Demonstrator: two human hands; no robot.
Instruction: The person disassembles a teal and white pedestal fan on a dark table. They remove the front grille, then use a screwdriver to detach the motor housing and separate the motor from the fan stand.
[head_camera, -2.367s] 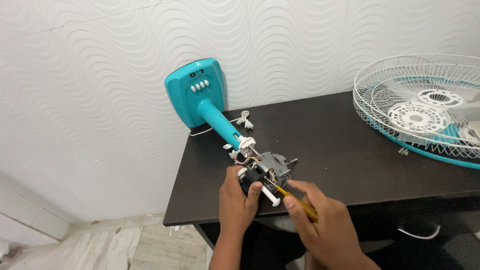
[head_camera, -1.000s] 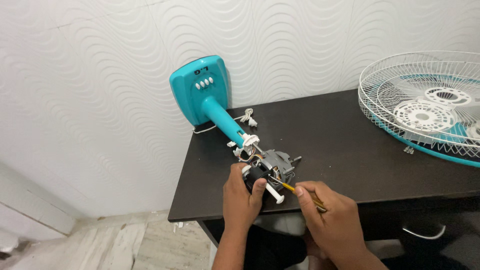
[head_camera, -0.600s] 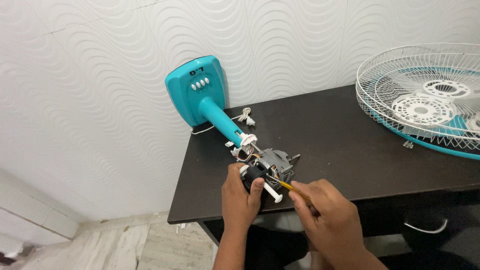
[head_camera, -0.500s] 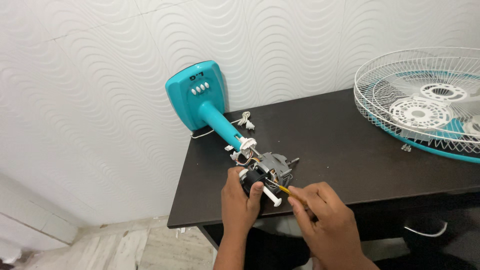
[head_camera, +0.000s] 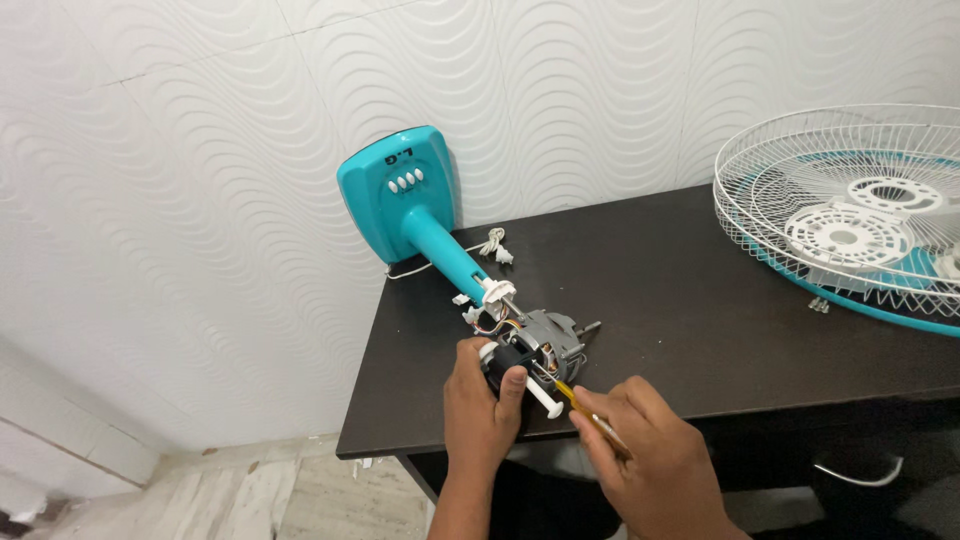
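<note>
At the lower centre of the frame, the left hand (head_camera: 478, 410) is wrapped around the black rear end of the fan motor (head_camera: 535, 350) near the dark counter's (head_camera: 700, 300) front edge, while the right hand (head_camera: 640, 455) pinches a yellow-handled screwdriver (head_camera: 583, 408), tip against the motor. Farther back, the teal fan stand (head_camera: 415, 205) leans on the wavy white wall beside a white power cord (head_camera: 492, 243); the white fan guard (head_camera: 850, 215) lies at the right.
</note>
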